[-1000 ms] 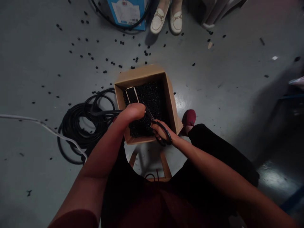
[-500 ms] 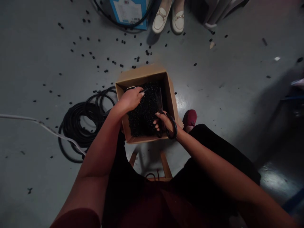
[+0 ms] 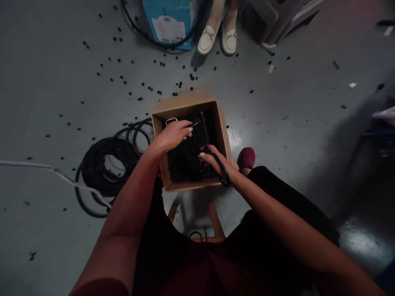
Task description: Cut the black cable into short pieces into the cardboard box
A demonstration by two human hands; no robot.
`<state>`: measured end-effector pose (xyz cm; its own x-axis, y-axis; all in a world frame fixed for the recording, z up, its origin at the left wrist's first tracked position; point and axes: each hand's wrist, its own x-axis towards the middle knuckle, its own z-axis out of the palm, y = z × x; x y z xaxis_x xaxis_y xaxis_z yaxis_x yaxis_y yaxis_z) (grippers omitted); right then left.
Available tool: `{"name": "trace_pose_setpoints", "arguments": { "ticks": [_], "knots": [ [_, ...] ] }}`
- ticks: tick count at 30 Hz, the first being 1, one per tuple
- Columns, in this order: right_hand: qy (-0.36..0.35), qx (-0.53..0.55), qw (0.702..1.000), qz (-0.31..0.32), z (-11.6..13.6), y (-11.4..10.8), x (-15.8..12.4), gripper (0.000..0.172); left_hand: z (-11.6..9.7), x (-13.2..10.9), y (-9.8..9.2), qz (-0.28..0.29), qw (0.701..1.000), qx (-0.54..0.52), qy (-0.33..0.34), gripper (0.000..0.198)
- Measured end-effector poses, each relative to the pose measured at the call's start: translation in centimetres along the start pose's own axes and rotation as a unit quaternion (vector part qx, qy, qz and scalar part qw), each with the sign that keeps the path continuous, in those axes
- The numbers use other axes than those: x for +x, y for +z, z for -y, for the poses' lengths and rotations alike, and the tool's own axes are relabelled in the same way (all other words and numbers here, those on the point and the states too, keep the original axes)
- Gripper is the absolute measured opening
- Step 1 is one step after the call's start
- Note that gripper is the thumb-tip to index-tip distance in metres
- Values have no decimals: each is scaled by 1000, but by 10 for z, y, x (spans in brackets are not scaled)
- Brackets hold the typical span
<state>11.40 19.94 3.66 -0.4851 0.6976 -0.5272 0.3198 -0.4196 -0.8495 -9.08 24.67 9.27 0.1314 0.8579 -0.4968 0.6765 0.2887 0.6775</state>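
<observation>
An open cardboard box (image 3: 224, 133) sits on a wooden stool in front of me, filled with several small black cut pieces (image 3: 185, 158). My left hand (image 3: 173, 135) is closed on the end of a black cable (image 3: 195, 123) over the box. A phone-like device (image 3: 170, 121) lies partly under that hand. My right hand (image 3: 216, 162) grips black scissors (image 3: 214, 152), their blades pointing up toward the cable tip.
A coil of black cable (image 3: 106, 164) lies on the grey floor left of the box, with a white cord (image 3: 46, 169) beside it. Black bits (image 3: 129, 78) are scattered over the floor. Another person's white shoes (image 3: 217, 35) and a blue box (image 3: 169, 22) stand beyond.
My left hand moved up from the box's middle to its far left part, covering the device. The scissors swung from pointing left to pointing up beside the cable tip.
</observation>
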Motion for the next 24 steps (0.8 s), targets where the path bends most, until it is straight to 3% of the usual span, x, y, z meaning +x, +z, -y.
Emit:
{"name": "trace_pose_setpoints", "arguments": {
  "ticks": [5,11,17,24],
  "knots": [
    [-6,-56,998,2,4,0,-1,46,-2,2,5,32,999,37,10,34],
    [-1,-44,999,2,-1,0,0,47,-6,2,10,70,994,79,34,34],
    [-5,-55,998,9,1,-2,-3,36,-7,2,12,88,988,115,56,33],
    [-1,-54,999,2,-7,4,-6,27,-6,3,16,103,979,175,29,29]
  ]
}}
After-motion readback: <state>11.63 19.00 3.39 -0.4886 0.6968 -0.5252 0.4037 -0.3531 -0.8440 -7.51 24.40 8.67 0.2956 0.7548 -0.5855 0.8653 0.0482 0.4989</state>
